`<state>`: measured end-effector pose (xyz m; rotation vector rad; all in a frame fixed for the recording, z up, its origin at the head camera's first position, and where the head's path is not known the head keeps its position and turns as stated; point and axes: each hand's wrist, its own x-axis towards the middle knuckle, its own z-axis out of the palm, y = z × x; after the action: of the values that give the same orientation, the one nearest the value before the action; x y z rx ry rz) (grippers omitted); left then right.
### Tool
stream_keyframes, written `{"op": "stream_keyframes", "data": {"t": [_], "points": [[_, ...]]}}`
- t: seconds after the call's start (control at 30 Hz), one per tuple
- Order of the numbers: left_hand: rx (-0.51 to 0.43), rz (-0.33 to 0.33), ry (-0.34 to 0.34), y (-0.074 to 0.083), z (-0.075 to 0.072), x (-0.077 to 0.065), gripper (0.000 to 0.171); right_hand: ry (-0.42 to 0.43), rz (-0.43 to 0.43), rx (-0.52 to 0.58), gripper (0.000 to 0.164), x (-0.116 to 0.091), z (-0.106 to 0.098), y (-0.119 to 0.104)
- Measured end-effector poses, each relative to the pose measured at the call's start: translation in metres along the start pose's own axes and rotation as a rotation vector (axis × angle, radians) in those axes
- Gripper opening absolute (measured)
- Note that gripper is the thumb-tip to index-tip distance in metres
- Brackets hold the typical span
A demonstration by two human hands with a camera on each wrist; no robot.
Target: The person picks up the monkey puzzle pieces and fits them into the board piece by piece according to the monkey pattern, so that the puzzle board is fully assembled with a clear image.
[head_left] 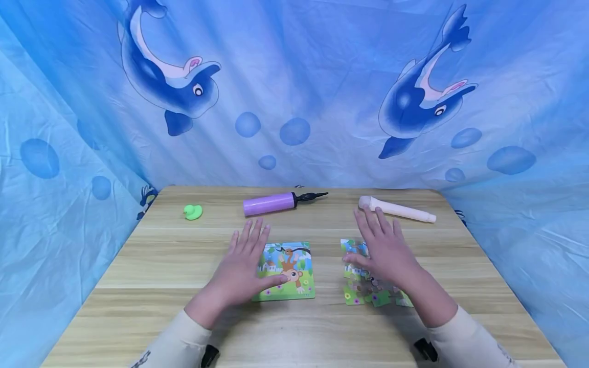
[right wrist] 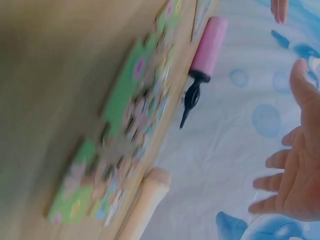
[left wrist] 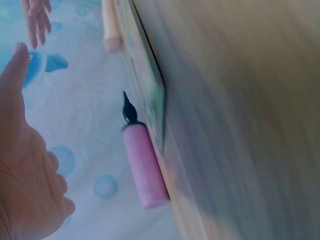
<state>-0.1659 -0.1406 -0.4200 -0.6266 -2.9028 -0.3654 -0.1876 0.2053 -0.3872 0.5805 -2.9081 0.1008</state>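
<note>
My left hand (head_left: 241, 271), fingers straight and thumb spread, hovers over the left edge of a picture board (head_left: 301, 289) with a monkey hanging from a branch. In the left wrist view a gap shows between that hand (left wrist: 25, 170) and the board (left wrist: 150, 95). Loose puzzle pieces (head_left: 354, 296) lie in a group to the right of the board. Above them is my right hand (head_left: 386, 255), its fingers straight and spread, holding nothing. The right wrist view shows the pieces (right wrist: 125, 105) flat on the wood, apart from the hand (right wrist: 295, 160); the hand hides some pieces in the head view.
Along the back of the wooden table (head_left: 285, 337) lie a purple hand pump (head_left: 269, 204) with a black nozzle and a white toy microphone (head_left: 400, 209). A green rubber duck (head_left: 193, 212) stands at the back left. A blue dolphin-print curtain (head_left: 294, 76) surrounds the table.
</note>
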Motion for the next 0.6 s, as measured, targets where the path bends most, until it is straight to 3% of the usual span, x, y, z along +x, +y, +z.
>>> {"op": "stream_keyframes", "data": {"t": [0.17,0.3,0.43,0.6], "points": [[-0.060,0.001,-0.114,-0.020,0.003,0.002,0.117,-0.084,-0.041,0.088,0.097,0.017,0.005,0.018],[-0.078,0.018,-0.222,-0.034,0.005,0.001,0.119,-0.217,-0.046,0.160,0.082,0.029,0.015,0.027],[-0.062,0.019,-0.321,-0.042,0.006,-0.002,0.119,-0.327,-0.087,0.169,0.070,0.040,0.030,0.032],[-0.080,0.012,-0.402,-0.047,0.009,-0.004,0.118,-0.383,-0.116,0.152,0.059,0.051,0.046,0.033]]}}
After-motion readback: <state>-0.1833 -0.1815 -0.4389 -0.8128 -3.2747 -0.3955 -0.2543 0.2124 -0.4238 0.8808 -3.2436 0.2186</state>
